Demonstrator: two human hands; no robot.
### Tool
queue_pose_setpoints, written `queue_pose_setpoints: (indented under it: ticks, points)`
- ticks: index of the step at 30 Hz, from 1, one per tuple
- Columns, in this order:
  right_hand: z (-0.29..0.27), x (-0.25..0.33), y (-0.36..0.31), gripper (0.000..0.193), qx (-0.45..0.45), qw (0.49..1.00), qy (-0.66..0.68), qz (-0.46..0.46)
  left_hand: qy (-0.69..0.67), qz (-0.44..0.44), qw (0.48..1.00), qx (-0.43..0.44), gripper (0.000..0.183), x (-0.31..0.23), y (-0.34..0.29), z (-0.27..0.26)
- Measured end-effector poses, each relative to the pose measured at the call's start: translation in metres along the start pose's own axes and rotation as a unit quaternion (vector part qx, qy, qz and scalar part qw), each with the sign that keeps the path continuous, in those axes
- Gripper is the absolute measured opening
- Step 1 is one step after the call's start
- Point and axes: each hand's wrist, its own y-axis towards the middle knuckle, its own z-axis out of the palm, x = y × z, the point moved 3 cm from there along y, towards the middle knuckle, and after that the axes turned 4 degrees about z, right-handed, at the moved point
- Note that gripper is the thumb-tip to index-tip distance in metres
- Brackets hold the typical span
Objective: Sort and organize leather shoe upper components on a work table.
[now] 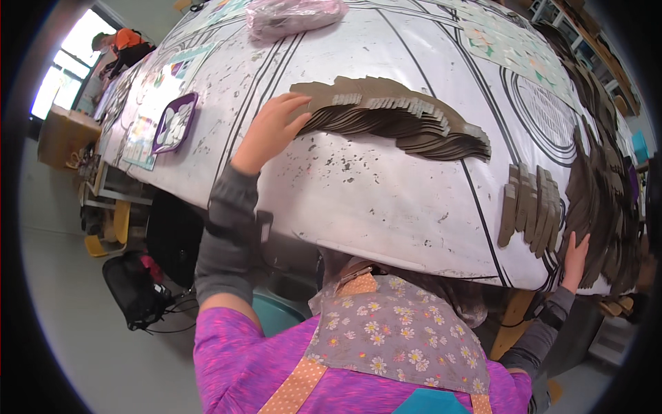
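A long, curved row of overlapping brown strips (386, 93), with pale translucent tabs along it, lies across the middle of the table. My left hand (270, 131) is at the row's left end, fingers stretched and apart with nothing visible in them. Over at the right edge, my right hand (574, 259) rests against a large heap of similar brown strips (593, 200). Its visible fingers are extended and apart; I see no strip between them. Beside that hand, a smaller group of brown strips with pale tabs (529, 209) lies side by side.
The white-covered table (331, 200) carries black lines and dark flecks. A purple tray (172, 124) of pale pieces sits at left; a pink plastic-wrapped bundle (293, 17) lies at the far side. A person in orange (127, 43) bends at the far left. A black bag (134, 290) is on the floor.
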Motion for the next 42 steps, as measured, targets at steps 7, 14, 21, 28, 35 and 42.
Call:
queue_pose_setpoints:
  ticks: [7, 14, 21, 28, 35, 42]
  points:
    - [-0.012, 0.028, -0.027, 0.074, -0.035, 0.997, -0.038, 0.049, 0.068, 0.157, 0.983, 0.071, 0.039, 0.025, 0.039, 0.022]
    - [-0.024, 0.041, -0.04, 0.073, -0.061, 0.996, -0.051, 0.05, 0.018, 0.024, 0.997, 0.071, 0.034, 0.022, 0.027, 0.02]
    - [-0.021, 0.033, -0.041, 0.071, -0.055, 0.997, 0.051, 0.002, 0.023, 0.006, 0.997, 0.079, 0.031, -0.019, -0.006, 0.003]
    - [-0.078, 0.21, -0.13, 0.008, -0.024, 0.926, 0.331, -0.179, -0.035, 0.163, 0.978, 0.122, 0.034, -0.132, -0.037, 0.062]
    - [-0.05, 0.256, -0.148, 0.029, 0.033, 0.962, 0.232, -0.142, -0.086, 0.229, 0.952, 0.185, 0.033, -0.17, -0.04, 0.118]
    - [-0.046, 0.26, -0.157, 0.027, -0.026, 0.959, 0.224, -0.17, -0.141, 0.274, 0.933, 0.184, 0.028, -0.154, -0.046, 0.122]
